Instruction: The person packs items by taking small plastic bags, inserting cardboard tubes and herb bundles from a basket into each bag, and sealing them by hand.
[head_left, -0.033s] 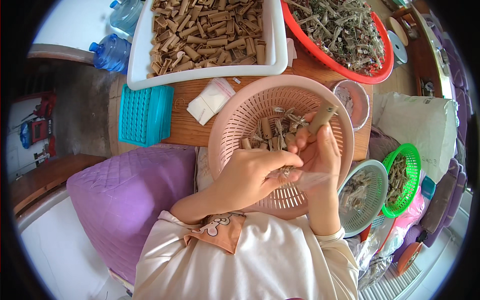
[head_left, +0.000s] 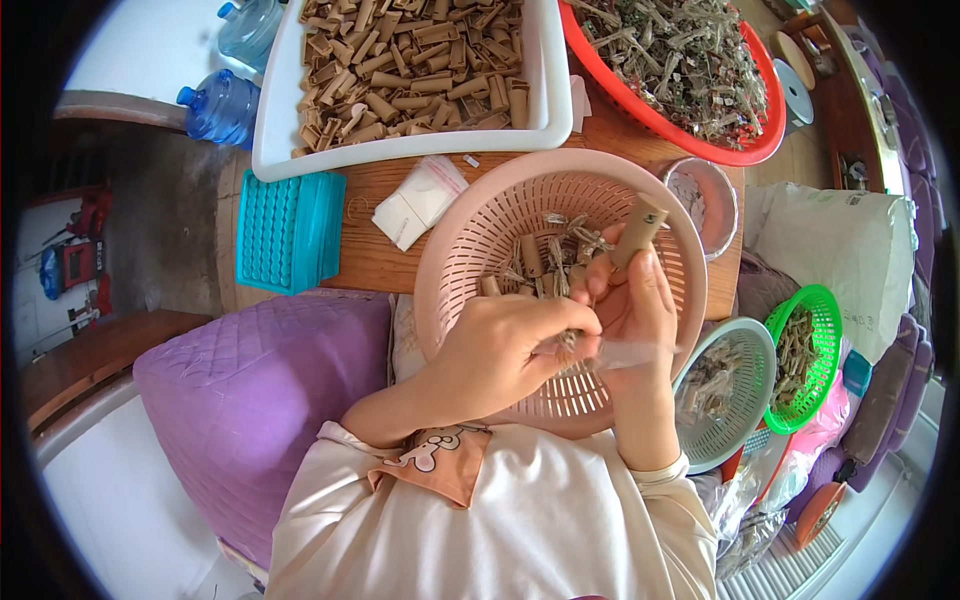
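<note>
Over a pink slotted basket (head_left: 450, 225), both my hands are at work. My right hand (head_left: 645, 315) is closed on a short brown tube (head_left: 638, 232), which stands tilted up past the fingertips with a small dark mark near its upper end. My left hand (head_left: 510, 345) pinches a small clear plastic bag (head_left: 635, 353), whose loose end lies across my right palm and wrist. Something brownish shows at the pinch, too small to make out. Beneath the hands, several brown tubes (head_left: 532, 255) and clear-wrapped twisted pieces (head_left: 585, 238) lie in the basket.
A white tray (head_left: 410, 160) of brown tube pieces and a red basin (head_left: 772, 140) of wrapped bundles stand behind. Turquoise trays (head_left: 285, 230) and white packets (head_left: 420, 200) lie left. Right are a pink bowl (head_left: 735, 215), a grey basket (head_left: 765, 350) and a green basket (head_left: 835, 330).
My hands and the brown tube have shifted very slightly left. The loose end of the plastic bag lies a little differently.
</note>
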